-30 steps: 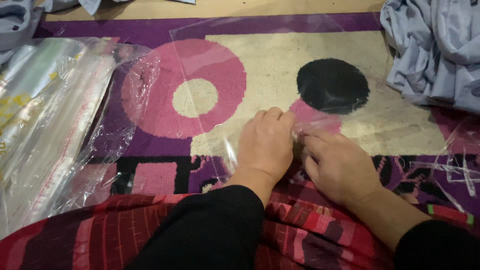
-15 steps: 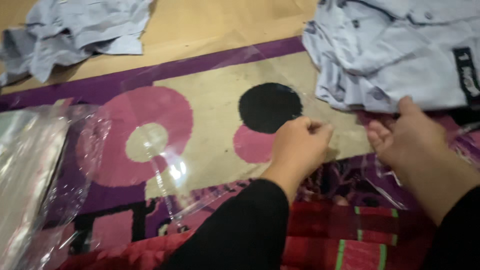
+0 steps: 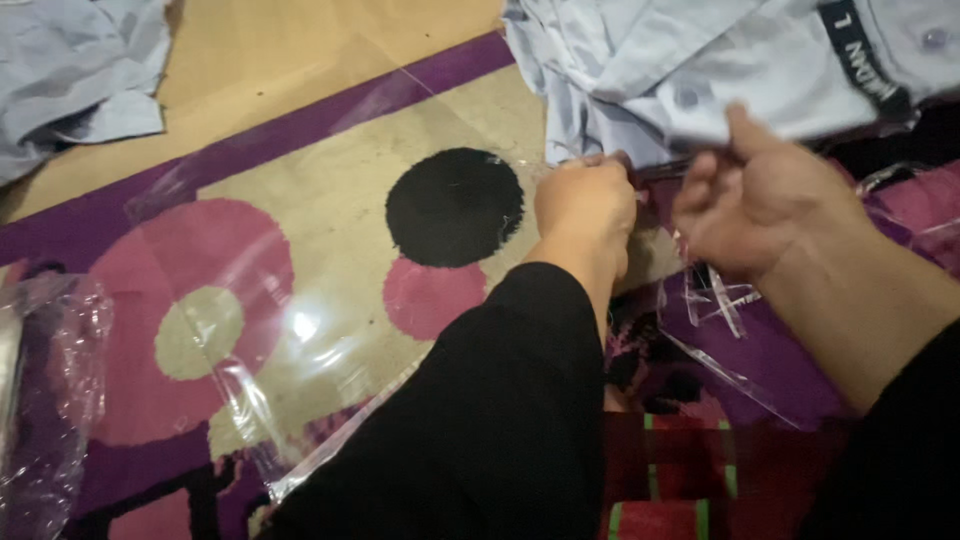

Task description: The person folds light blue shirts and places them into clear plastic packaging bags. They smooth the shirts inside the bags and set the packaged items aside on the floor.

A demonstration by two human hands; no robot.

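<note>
the left hand (image 3: 585, 205) is curled into a loose fist on the rug (image 3: 330, 250), fingertips pinched on the edge of a clear bag (image 3: 290, 320) that lies flat over the rug's pink and black circles. the right hand (image 3: 755, 200) is half open just beside it, thumb raised, fingers bent around a thin strip of clear film (image 3: 715, 290); whether it truly grips the strip i cannot tell. the thumb touches the hem of a pale blue shirt (image 3: 720, 60) heaped at the rug's far edge, right above both hands. another shirt (image 3: 70, 80) lies on the floor at the far left, well apart. more crumpled plastic (image 3: 45, 400) sits at the left edge.
</note>
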